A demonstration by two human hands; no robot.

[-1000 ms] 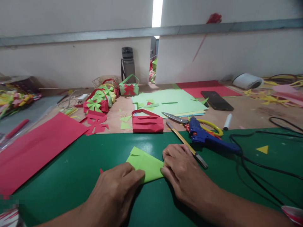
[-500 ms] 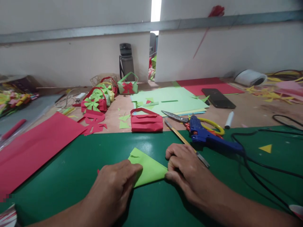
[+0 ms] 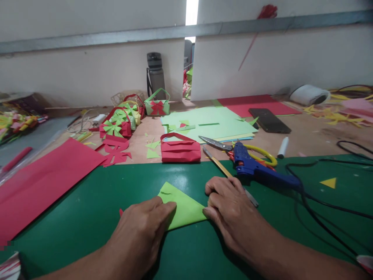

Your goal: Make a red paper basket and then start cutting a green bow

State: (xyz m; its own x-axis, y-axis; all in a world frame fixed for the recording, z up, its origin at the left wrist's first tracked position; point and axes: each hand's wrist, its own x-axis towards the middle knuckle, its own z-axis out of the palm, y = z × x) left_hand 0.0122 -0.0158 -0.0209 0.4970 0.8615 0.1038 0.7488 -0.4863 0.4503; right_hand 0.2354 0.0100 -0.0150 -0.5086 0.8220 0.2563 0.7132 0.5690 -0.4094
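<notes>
A light green piece of folded paper (image 3: 185,210), roughly triangular, lies on the green mat (image 3: 96,202) between my hands. My left hand (image 3: 142,227) is closed over its left side, thumb and fingers pressing the paper. At the narrow right corner, my right hand (image 3: 227,204) pinches the tip with curled fingers. A small slit or loose flap shows near the paper's upper left corner. Just beyond my hands sits a red paper handbag (image 3: 180,151) with a strip handle. The cutter knife (image 3: 217,162) lies partly behind my right hand.
Scissors (image 3: 215,143) and a blue glue gun (image 3: 262,171) with its black cable lie to the right. Red paper (image 3: 49,182) covers the left side. Decorated paper bags (image 3: 116,124), green sheets (image 3: 224,116), a phone (image 3: 269,120) and a bottle (image 3: 155,77) stand or lie farther back.
Almost nothing differs. My right hand has shifted very slightly at the paper's corner, and both hands keep their hold.
</notes>
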